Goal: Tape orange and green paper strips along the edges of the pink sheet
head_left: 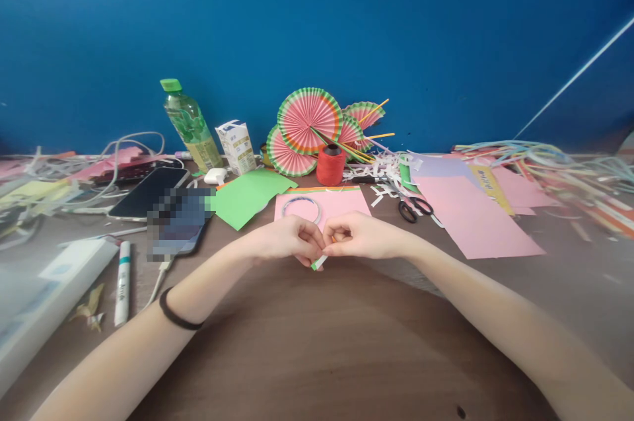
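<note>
My left hand (290, 239) and my right hand (364, 236) meet at the middle of the table, fingers pinched together. Between their fingertips is a small folded piece of paper (319, 263), white with a green end; most of it is hidden by the fingers. Just beyond my hands a roll of tape (283, 209) lies on pink paper (347, 201). Green paper (252, 196) is to its left. Behind stand pleated paper fans (310, 120) in pink, orange and green, with a red thread spool (330, 166) in front of them.
Black-handled scissors (415, 209) lie by white paper scraps (384, 170). Pink sheets (475, 219) spread to the right. At left are a green-capped bottle (191, 123), a small carton (236, 147), phones (148, 191), a marker (123, 282) and a white box (64, 289).
</note>
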Demonstrator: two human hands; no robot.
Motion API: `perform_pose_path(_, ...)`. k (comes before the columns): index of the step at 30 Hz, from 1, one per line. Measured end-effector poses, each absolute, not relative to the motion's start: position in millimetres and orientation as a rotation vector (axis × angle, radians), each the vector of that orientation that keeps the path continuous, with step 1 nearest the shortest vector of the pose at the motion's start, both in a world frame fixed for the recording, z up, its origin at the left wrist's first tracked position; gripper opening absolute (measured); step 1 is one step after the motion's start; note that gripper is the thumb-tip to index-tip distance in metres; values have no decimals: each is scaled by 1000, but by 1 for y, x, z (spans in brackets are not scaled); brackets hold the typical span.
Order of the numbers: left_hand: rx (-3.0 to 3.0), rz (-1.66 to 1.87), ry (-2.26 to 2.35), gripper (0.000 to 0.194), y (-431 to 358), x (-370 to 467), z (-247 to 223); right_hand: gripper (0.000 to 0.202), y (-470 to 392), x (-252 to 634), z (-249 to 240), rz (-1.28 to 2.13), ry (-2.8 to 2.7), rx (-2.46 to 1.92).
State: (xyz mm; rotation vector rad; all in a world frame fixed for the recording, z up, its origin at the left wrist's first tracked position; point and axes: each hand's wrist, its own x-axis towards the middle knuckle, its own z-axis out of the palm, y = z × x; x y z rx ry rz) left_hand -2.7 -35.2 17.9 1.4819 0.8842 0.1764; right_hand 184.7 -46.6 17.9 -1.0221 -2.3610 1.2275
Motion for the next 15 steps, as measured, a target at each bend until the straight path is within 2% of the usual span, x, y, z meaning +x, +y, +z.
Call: perform_pose_path(15,1434,201,852,16,-34,-5,14,15,-47,186,19,1208,-2345,-1036)
